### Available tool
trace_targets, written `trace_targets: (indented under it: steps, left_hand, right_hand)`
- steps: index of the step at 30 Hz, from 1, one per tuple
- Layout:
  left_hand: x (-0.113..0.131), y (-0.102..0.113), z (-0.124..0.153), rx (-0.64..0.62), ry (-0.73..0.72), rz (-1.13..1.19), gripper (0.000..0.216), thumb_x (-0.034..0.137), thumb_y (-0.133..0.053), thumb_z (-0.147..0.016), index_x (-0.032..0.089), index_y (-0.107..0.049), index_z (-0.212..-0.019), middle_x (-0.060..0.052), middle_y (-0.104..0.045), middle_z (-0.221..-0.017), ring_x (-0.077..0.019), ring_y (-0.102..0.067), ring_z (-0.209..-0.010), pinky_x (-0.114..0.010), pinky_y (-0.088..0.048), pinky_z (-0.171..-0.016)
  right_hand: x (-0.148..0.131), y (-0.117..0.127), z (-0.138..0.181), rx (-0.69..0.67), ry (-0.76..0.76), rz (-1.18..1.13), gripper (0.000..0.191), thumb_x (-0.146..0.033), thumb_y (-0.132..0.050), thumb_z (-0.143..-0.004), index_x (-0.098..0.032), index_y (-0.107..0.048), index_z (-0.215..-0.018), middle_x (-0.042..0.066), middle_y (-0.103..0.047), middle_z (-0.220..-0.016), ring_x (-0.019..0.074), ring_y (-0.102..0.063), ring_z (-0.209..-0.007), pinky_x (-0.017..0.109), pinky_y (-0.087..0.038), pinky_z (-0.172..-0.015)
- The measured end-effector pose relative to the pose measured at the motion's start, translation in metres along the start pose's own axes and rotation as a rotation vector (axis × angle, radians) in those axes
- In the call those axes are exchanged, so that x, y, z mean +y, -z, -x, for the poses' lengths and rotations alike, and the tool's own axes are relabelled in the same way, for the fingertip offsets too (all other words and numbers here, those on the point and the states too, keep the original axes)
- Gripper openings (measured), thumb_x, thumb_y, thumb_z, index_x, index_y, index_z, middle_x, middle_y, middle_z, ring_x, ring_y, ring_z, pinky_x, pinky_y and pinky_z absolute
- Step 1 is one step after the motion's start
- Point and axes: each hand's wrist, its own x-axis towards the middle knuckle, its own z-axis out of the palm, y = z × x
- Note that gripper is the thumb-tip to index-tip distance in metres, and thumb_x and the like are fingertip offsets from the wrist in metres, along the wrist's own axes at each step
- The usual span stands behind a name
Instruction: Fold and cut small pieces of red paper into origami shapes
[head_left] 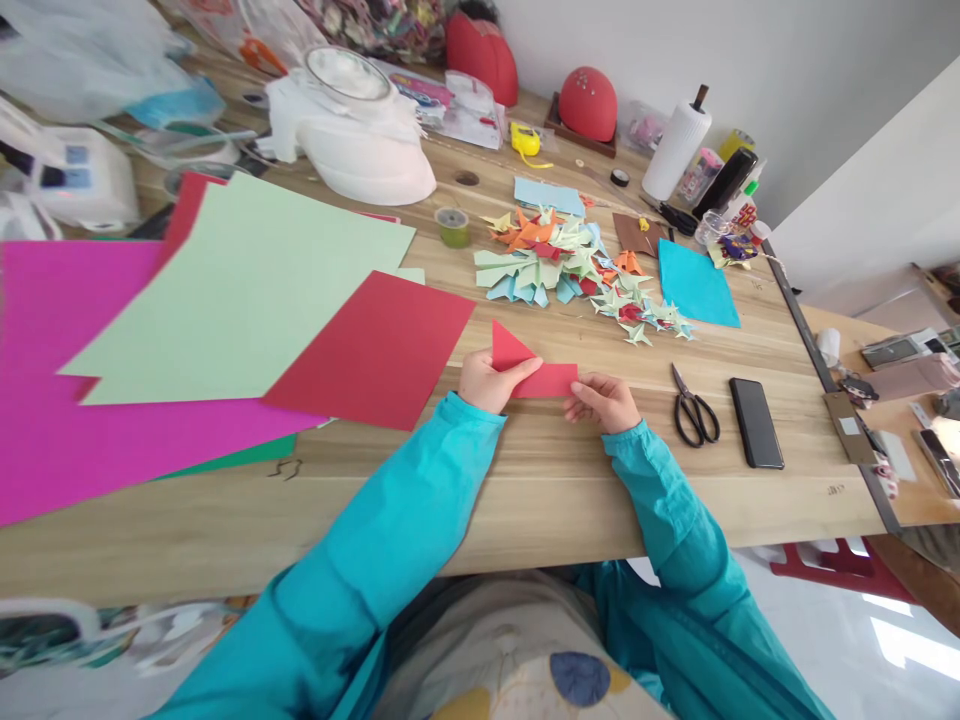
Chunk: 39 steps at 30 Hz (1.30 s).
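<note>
A partly folded piece of red paper (pixel 551 380) is held between my two hands, just above the wooden table. My left hand (pixel 491 378) grips its left part, thumb on top, with a pointed flap standing up beyond the thumb. At the paper's right end, my right hand (pixel 602 402) pinches the lower corner between thumb and fingers. Left of my hands lies a larger red sheet (pixel 382 350), partly over pale green sheets (pixel 262 290). Beyond my hands is a pile of folded paper shapes (pixel 555 255) in green, orange, blue and red.
Black-handled scissors (pixel 694 408) and a black phone (pixel 756 422) lie to the right. A turquoise sheet (pixel 699 283) sits behind them. Magenta paper (pixel 150 440) covers the table's left side. A roll of tape (pixel 453 227), a yellow tape measure (pixel 526 140) and a red pincushion (pixel 588 104) stand farther back.
</note>
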Motion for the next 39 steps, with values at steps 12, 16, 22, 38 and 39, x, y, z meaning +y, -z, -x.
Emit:
trace_targets:
  steps: [12,16,22,38,39]
  left_hand:
    - [0.0020,-0.0044,0.0002,-0.142,0.175,0.335,0.033,0.040,-0.072,-0.054,0.012,-0.070,-0.071,-0.010,-0.070,-0.080,-0.0229,-0.065,-0.071,-0.031,-0.053,-0.059]
    - [0.0009,-0.0044,-0.0002,-0.125,0.134,0.376,0.034,0.040,-0.074,-0.053,0.012,-0.071,-0.073,-0.010,-0.070,-0.081,-0.0241,-0.065,-0.077,-0.034,-0.052,-0.072]
    - [0.0040,-0.0048,0.0016,-0.093,0.129,0.352,0.032,0.040,-0.073,-0.054,0.012,-0.070,-0.069,-0.011,-0.070,-0.079,-0.0264,-0.065,-0.079,-0.035,-0.053,-0.072]
    - [0.0035,-0.0055,0.0051,-0.159,0.063,0.422,0.032,0.027,-0.080,-0.039,0.013,-0.068,-0.065,-0.010,-0.063,-0.105,-0.0243,-0.064,-0.077,-0.032,-0.055,-0.054]
    - [0.0033,-0.0056,0.0053,-0.157,0.073,0.404,0.033,0.029,-0.079,-0.040,0.013,-0.068,-0.067,-0.011,-0.065,-0.099,-0.0244,-0.064,-0.073,-0.032,-0.054,-0.050]
  right_hand:
    - [-0.0043,0.0001,0.0022,-0.013,-0.081,-0.068,0.032,-0.041,-0.073,-0.054,-0.015,-0.057,-0.062,0.003,-0.066,-0.051,0.0132,-0.059,-0.039,0.020,-0.048,-0.037]
    - [-0.0050,-0.0017,0.0034,-0.005,-0.100,-0.044,0.030,-0.040,-0.072,-0.055,-0.014,-0.056,-0.056,0.003,-0.064,-0.048,0.0129,-0.057,-0.036,0.019,-0.045,-0.033]
    - [-0.0054,-0.0012,0.0023,-0.026,-0.138,-0.039,0.030,-0.039,-0.071,-0.056,-0.013,-0.057,-0.057,0.003,-0.063,-0.046,0.0125,-0.056,-0.035,0.019,-0.044,-0.033]
    - [-0.0026,0.0008,0.0008,0.129,0.155,-0.027,0.032,-0.045,-0.070,-0.059,-0.017,-0.059,-0.069,0.000,-0.063,-0.053,0.0119,-0.059,-0.043,0.023,-0.049,-0.043]
    - [-0.0037,0.0003,0.0011,0.136,0.158,-0.027,0.032,-0.045,-0.071,-0.058,-0.017,-0.059,-0.071,-0.001,-0.063,-0.052,0.0121,-0.059,-0.043,0.023,-0.049,-0.044]
